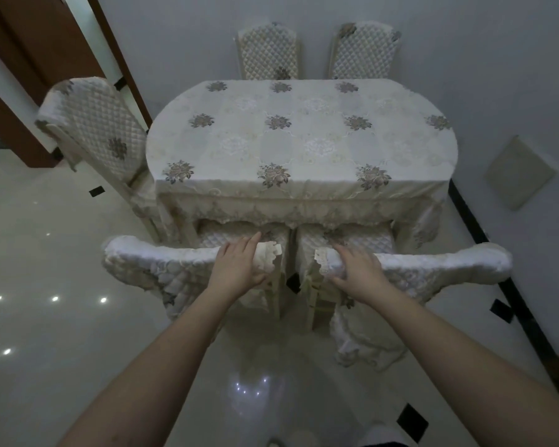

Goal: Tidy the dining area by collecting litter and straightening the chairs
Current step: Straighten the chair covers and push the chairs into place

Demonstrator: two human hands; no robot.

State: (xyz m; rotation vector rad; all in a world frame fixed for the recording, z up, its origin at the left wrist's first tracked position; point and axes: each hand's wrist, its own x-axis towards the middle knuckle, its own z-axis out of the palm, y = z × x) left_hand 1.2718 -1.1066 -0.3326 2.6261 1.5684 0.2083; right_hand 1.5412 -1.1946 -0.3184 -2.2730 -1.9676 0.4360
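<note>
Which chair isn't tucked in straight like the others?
The chair on the left side of the table. It stands turned at an angle, while the two far chairs and the two near ones face the table squarely.

The tablecloth [304, 201] is hiding the table legs and both near chair seats; the far chairs [267, 53] are showing only their backs.

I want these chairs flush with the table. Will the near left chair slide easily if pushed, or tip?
Probably slides: the floor looks glossy. Its quilted cover may shift under the left hand, so the hold could slip. Pushing at the backrest top of the near left chair might tip it forward slightly.
</note>
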